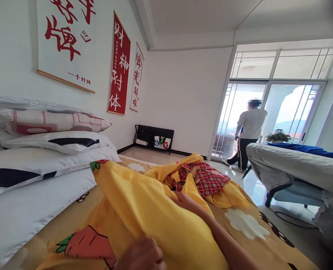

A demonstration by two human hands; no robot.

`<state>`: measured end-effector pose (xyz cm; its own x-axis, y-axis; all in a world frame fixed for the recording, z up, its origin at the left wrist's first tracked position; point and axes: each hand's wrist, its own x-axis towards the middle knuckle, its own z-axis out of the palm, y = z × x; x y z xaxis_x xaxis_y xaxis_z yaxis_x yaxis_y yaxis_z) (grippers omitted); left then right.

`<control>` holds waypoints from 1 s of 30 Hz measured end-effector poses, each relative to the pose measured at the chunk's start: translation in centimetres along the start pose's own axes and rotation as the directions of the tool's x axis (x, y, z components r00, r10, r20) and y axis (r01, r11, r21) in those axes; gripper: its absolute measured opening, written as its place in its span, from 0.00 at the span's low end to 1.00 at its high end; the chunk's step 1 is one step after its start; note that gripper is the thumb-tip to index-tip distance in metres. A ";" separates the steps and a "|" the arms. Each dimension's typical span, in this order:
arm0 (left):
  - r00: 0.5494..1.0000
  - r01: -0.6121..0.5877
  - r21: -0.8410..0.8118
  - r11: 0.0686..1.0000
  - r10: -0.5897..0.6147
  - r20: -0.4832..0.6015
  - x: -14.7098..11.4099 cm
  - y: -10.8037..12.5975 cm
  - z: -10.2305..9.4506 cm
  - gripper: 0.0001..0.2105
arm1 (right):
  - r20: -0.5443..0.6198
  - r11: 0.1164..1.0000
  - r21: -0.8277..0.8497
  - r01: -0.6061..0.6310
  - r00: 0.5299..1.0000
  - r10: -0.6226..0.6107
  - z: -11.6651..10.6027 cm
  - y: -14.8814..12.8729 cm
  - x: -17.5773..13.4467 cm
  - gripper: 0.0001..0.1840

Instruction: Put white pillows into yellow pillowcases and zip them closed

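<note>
A large yellow cloth (144, 195) printed with orange carrots lies bunched across the bed in front of me. My left hand (141, 255), at the bottom edge and slightly blurred, is closed in a fist on a fold of it. My right hand (187, 202) reaches in from the lower right and grips the cloth farther up, its fingertips partly hidden by the fabric. Just beyond that hand, a red plaid section (207, 178) with a brown figure shows among more yellow folds. Under everything is a tan bedsheet (246, 225) with cloud shapes.
White pillows (70, 157) and a patterned pillow (54, 122) are stacked at left. A low black rack (155, 137) stands against the far wall. At right, a covered table (295, 159) has a chair (295, 191) under it. Another person (250, 123) stands near the glass doors.
</note>
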<state>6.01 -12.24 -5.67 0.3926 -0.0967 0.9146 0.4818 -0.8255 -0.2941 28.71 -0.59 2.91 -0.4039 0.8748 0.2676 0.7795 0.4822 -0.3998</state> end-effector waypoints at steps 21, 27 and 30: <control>0.403 0.883 -0.283 0.376 -0.914 0.044 1.7 -13.5 -3.4 0.20 | -0.361 0.988 -0.051 -0.144 0.925 0.116 -6.9 6.5 -5.8 0.26; 0.331 0.892 -0.406 0.199 -0.899 0.286 0.6 -11.9 -4.9 0.18 | -0.461 0.990 -0.001 -0.144 0.878 0.127 -7.2 4.8 -6.4 0.26; 0.500 0.849 -0.359 0.388 -0.810 0.306 1.9 -11.6 -6.9 0.17 | -0.206 0.992 0.120 -0.033 0.977 0.058 -6.1 2.7 -6.2 0.23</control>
<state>-4.25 -6.63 1.37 0.0456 0.7908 0.6104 0.2385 -0.6020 0.7620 36.20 -5.00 5.54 -0.2511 0.8726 0.4189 0.7293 0.4551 -0.5109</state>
